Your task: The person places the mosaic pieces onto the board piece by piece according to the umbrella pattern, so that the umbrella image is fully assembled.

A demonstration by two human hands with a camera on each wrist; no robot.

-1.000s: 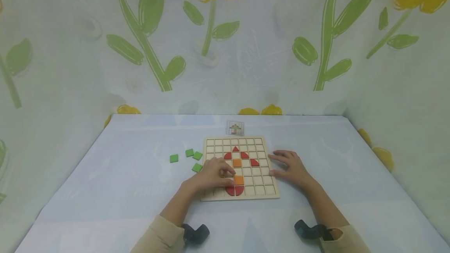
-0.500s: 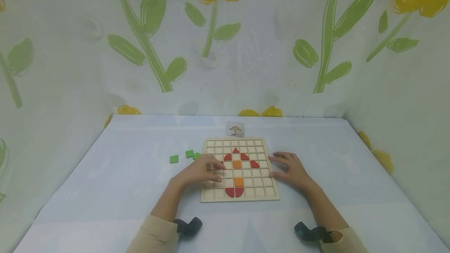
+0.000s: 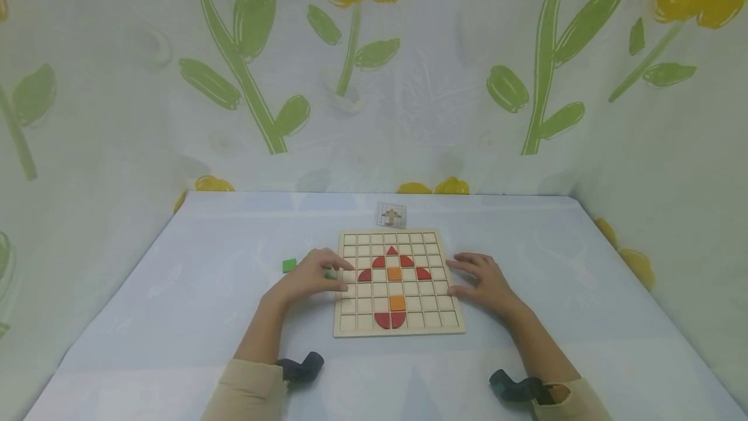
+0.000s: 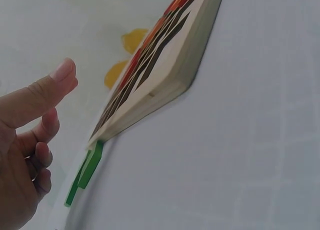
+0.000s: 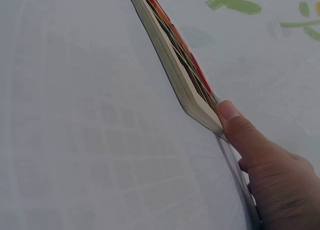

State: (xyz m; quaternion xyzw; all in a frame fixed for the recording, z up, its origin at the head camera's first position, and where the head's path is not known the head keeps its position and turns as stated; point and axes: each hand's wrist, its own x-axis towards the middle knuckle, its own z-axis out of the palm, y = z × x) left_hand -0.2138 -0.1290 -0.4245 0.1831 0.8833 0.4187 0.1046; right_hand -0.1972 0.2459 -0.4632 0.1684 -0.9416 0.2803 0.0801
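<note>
A wooden grid board [image 3: 429, 323] lies on the table with red pieces and two orange square tiles [image 3: 397, 303] in its cells. Among the red pieces are a triangle [image 3: 391, 251] at the top and several quarter-circles [image 3: 365, 275]. My left hand [image 3: 310, 276] hovers at the board's left edge, thumb and fingers apart, holding nothing. Green square tiles [image 4: 90, 165] lie beside the board, partly hidden by that hand in the head view; one green tile [image 3: 289, 266] shows left of it. My right hand [image 3: 484, 283] rests against the board's right edge, thumb [image 5: 231, 111] touching it.
A small card [image 3: 391, 214] with a printed pattern on a grid lies behind the board. White cloth walls with flower prints [image 3: 251, 18] rise behind and beside the white table [image 3: 193, 317]. Dark wrist mounts [image 3: 302, 367] stick out from both sleeves.
My left hand has moved left from the board's middle to its left edge, uncovering a red quarter-circle and cells while covering some green tiles. The right hand stays where it was.
</note>
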